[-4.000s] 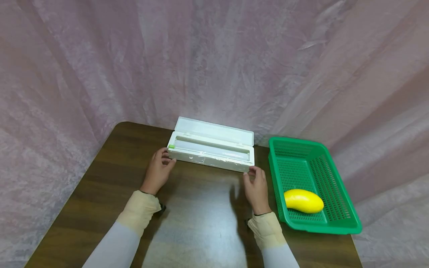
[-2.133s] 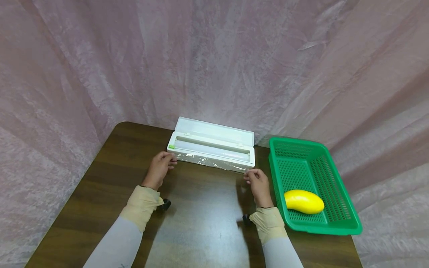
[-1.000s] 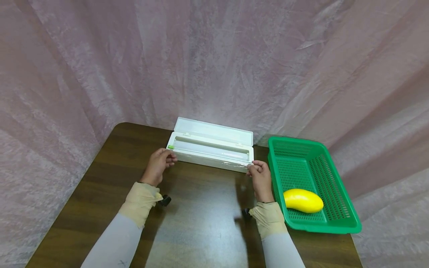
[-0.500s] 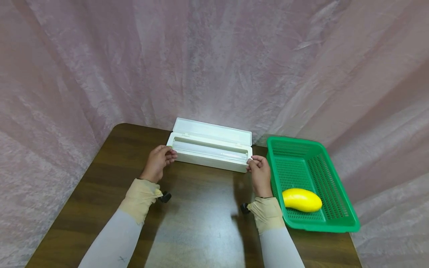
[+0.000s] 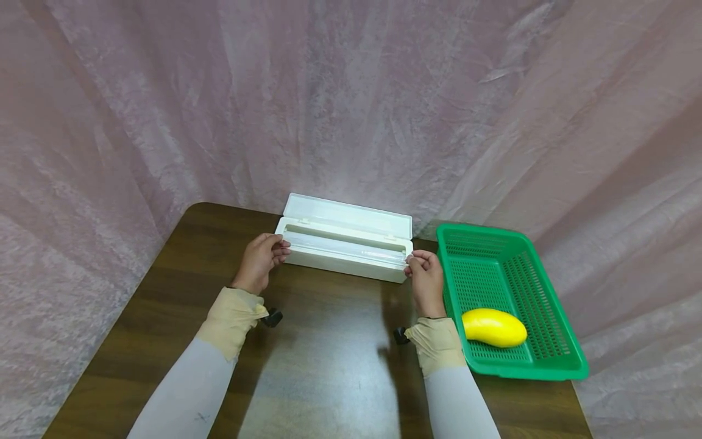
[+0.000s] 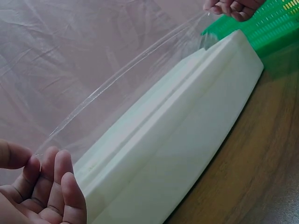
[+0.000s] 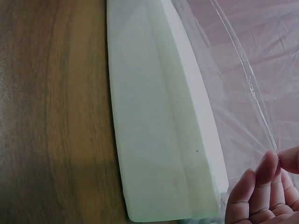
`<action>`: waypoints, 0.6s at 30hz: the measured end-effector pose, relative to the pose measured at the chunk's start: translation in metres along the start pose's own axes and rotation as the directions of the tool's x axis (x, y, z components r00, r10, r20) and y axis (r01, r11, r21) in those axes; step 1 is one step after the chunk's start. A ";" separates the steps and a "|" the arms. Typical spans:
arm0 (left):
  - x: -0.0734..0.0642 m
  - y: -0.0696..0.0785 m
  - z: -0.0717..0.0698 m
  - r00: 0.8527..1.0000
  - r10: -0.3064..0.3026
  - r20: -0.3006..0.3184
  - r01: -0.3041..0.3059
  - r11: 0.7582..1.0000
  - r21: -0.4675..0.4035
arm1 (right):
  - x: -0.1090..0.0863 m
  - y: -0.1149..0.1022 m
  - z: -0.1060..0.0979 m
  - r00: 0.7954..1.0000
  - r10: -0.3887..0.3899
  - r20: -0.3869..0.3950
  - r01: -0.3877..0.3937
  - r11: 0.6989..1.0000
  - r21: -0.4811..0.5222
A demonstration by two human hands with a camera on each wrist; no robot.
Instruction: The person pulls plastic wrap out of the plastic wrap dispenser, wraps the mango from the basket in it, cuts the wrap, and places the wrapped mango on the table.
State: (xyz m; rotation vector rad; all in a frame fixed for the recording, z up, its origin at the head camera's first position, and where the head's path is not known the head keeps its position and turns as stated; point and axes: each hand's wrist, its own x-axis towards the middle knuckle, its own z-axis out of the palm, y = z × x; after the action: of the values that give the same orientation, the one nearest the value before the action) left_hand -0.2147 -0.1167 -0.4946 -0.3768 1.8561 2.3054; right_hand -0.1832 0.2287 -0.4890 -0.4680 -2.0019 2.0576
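A white cling film dispenser (image 5: 345, 266) stands at the back of the table with its lid (image 5: 351, 213) tipped back. Inside its slot lies the film roll (image 5: 334, 244). My left hand (image 5: 256, 263) pinches one corner of the clear cling film (image 6: 100, 91) between thumb and index finger, its other fingers loosely curled. At the opposite end, my right hand (image 5: 426, 283) pinches the other corner the same way. Between the hands the film's free edge stretches taut, raised above the box, as both wrist views show.
To the right of the dispenser stands a green plastic basket (image 5: 455, 292) holding a yellow, mango-like fruit (image 5: 495, 328). The brown wooden table (image 5: 323, 360) ends in a rounded corner at the back left. A pink curtain (image 5: 351, 110) hangs directly behind.
The film's edge hung over the dispenser's front; both hands have pinched its corners and lifted it up and back over the box. The green tab at the left end is now out of sight.
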 end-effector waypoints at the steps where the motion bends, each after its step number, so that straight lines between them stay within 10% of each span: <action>1: 0.000 0.001 0.000 1.000 0.003 0.004 -0.003 1.000 -0.005 | 0.000 0.000 0.000 1.000 0.000 -0.002 0.000 1.000 -0.006; 18: 0.004 0.017 0.005 0.999 0.023 0.031 -0.022 0.999 -0.033 | 0.006 -0.006 0.001 0.997 -0.070 0.020 0.071 0.996 -0.049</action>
State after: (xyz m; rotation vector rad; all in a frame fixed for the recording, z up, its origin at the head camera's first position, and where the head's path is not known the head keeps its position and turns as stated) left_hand -0.2236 -0.1153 -0.4786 -0.3235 1.8200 2.3452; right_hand -0.1892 0.2308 -0.4837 -0.3837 -2.0533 1.9815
